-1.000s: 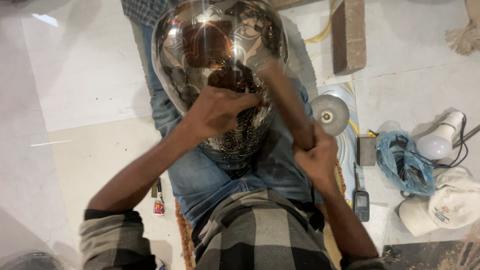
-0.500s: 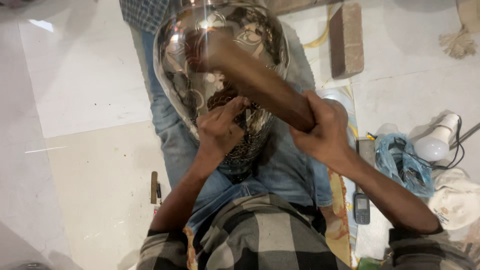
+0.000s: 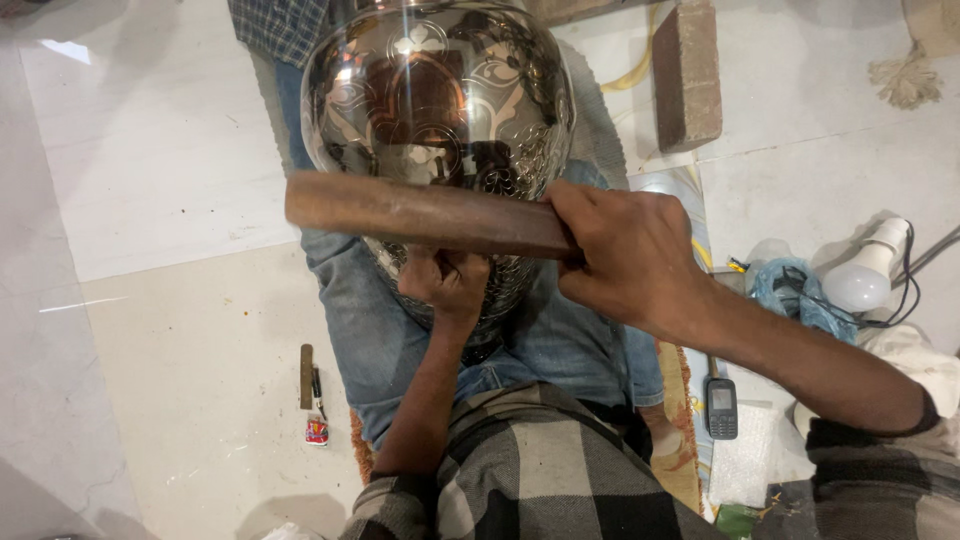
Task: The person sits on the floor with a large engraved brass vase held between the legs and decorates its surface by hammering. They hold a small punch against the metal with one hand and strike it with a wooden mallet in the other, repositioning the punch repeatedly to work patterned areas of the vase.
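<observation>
Over lap | right hand [image 3: 630,250] fingers clenched on wooden stick [image 3: 420,212] | left hand [image 3: 445,282] fingers pinched against engraved metal pot [image 3: 435,110]

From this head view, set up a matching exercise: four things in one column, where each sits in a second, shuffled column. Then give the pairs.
Things:
1. wooden rod
2. engraved metal pot
3. mobile phone
4. light bulb

Places:
A. on the floor by the right forearm
B. gripped in the right hand
C. far right, beside a tangle of cable
D. resting on the lap, with the left hand against it

Pairs: 1-B, 2-D, 3-A, 4-C
</observation>
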A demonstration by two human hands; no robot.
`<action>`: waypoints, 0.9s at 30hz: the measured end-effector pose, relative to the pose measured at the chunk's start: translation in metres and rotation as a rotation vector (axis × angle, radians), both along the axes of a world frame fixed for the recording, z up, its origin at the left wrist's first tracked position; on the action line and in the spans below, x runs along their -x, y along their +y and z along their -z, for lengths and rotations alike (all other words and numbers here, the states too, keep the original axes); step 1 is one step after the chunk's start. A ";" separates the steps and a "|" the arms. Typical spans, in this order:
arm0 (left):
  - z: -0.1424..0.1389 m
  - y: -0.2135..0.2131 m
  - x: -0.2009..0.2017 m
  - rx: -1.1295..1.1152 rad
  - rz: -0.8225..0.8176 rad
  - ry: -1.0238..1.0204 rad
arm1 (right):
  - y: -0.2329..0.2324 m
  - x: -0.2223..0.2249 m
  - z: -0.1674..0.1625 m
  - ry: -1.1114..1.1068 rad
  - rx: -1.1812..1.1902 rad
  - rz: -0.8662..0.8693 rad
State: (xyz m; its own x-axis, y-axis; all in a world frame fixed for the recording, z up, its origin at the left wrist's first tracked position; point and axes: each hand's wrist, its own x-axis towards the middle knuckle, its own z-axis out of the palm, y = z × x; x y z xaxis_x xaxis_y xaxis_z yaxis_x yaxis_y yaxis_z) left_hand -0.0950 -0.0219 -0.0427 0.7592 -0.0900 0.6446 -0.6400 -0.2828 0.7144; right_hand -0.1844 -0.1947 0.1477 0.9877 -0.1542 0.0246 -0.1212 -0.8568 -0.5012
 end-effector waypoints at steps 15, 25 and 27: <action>-0.022 -0.001 -0.002 -0.005 0.189 0.017 | -0.007 -0.014 -0.008 -0.070 0.120 -0.235; -0.012 0.008 -0.013 -0.202 0.215 -0.012 | -0.007 -0.009 0.000 -0.067 0.037 -0.067; -0.014 0.009 -0.019 -0.173 0.293 0.000 | -0.010 -0.010 0.001 0.152 0.321 -0.084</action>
State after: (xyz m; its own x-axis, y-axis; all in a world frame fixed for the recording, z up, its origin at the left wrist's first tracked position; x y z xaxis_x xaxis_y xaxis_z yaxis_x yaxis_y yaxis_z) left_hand -0.0763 -0.0130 -0.0290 0.6845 -0.4124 0.6012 -0.7124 -0.2032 0.6717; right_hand -0.1743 -0.2045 0.1466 0.9927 -0.0810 -0.0890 -0.0965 -0.9777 -0.1865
